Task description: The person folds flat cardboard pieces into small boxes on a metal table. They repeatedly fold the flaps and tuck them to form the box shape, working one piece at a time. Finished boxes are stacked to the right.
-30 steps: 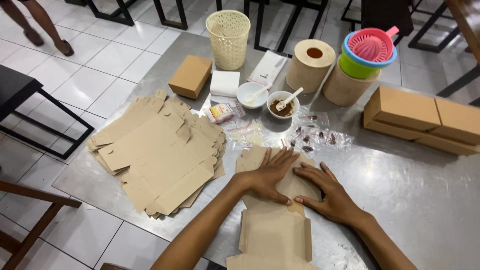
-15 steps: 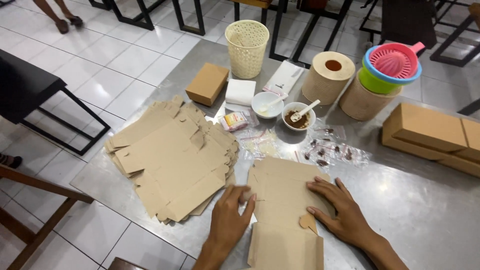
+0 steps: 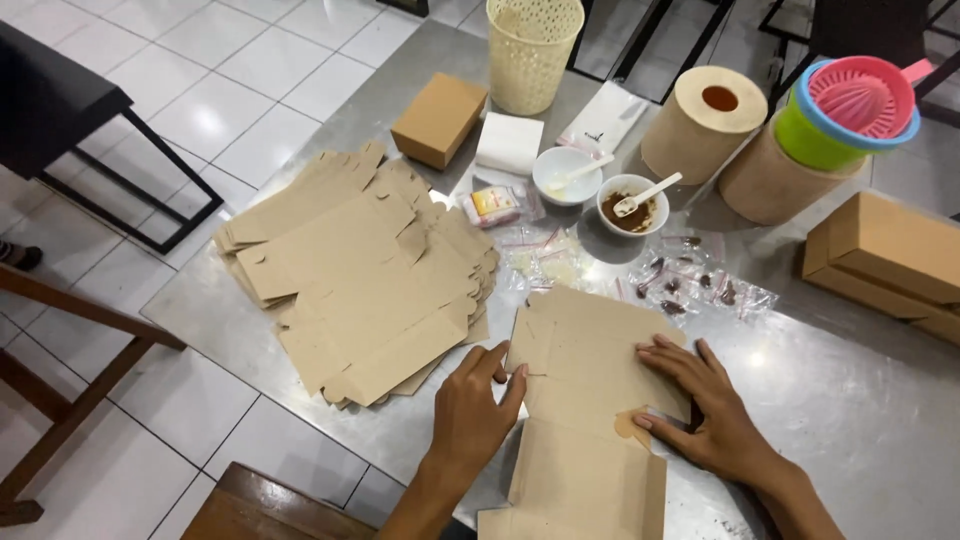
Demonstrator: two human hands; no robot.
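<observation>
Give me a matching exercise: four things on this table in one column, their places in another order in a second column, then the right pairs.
Things:
1. flat cardboard sheet
2. stack of flat cardboard
3. woven basket
4. pink juicer

Places:
A. far edge of the table
B. under both hands
C. on top of the green bowl
D. left of the left hand

Pairs: 1-B, 2-D, 3-A, 4-C

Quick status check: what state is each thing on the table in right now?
Flat box blank: unfolded, lying on the table under both hands.
Left hand: pressing the blank's left edge.
Right hand: flat on the blank's right flap.
Stack of blanks: flat, fanned out.
Small carton: assembled, closed.
Brown-powder bowl: spoon inside.
Basket: upright.
</observation>
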